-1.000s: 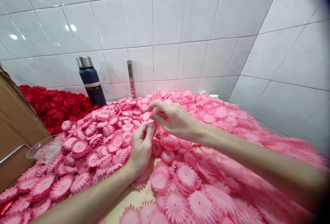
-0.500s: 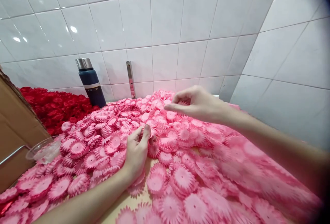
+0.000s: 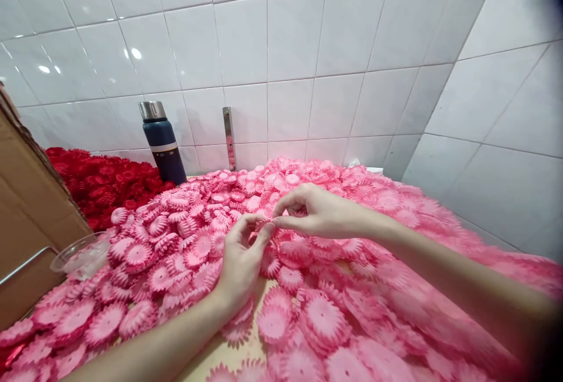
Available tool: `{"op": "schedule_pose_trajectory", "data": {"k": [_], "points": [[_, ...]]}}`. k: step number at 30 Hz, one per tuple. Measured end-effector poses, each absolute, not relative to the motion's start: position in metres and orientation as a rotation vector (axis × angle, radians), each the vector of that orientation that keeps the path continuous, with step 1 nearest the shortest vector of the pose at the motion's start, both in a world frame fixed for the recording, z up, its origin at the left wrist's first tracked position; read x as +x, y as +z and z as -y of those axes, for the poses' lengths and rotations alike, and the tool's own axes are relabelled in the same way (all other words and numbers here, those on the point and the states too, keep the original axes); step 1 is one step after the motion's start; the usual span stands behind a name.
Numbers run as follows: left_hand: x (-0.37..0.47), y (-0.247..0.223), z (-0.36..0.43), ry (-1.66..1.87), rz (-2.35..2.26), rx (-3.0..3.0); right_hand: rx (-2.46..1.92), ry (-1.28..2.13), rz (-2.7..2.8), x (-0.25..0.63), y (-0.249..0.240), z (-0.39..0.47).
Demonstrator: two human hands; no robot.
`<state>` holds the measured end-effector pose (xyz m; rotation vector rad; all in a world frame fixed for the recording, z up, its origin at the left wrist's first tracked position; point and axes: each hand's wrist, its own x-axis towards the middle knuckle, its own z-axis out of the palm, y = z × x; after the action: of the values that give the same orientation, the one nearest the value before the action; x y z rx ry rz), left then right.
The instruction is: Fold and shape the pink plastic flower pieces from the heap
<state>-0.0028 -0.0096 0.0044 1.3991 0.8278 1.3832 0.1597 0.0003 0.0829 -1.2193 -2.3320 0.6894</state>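
Note:
Scalloped pink petal discs (image 3: 325, 315), many with a small hole in the middle, lie heaped around both hands. Over the middle of the heap, my left hand (image 3: 246, 259) is closed, thumb and forefinger pinched together. My right hand (image 3: 319, 212) reaches in from the right, also pinching, with its fingertips meeting those of the left. Whatever sits between the fingertips is small and mostly hidden by the fingers and the pink behind it.
A dark blue bottle (image 3: 163, 147) stands by the tiled wall (image 3: 290, 41), next to a heap of red petals (image 3: 105, 185). At left are a cardboard box (image 3: 33, 217) and a clear plastic dish (image 3: 85, 256). A metal strip (image 3: 229, 138) is upright against the wall.
My right hand has come down and left from above the heap to meet my left hand's fingertips. The view has shifted slightly.

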Motion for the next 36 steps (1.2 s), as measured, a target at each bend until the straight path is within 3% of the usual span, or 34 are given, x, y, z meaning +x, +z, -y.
{"op": "schedule_pose_trajectory", "data": {"k": [21,31,36], "points": [[-0.005,-0.003,0.005,1.35,-0.989,1.341,-1.028,0.743,2.302,0.154,0.074,0.002],[-0.005,-0.001,0.013,1.329,-0.891,1.323,-1.486,0.605,1.716,0.162,0.084,-0.003],[-0.003,-0.001,0.009,1.401,-0.92,1.363,-1.547,0.544,1.693,0.181,0.088,-0.011]]}}
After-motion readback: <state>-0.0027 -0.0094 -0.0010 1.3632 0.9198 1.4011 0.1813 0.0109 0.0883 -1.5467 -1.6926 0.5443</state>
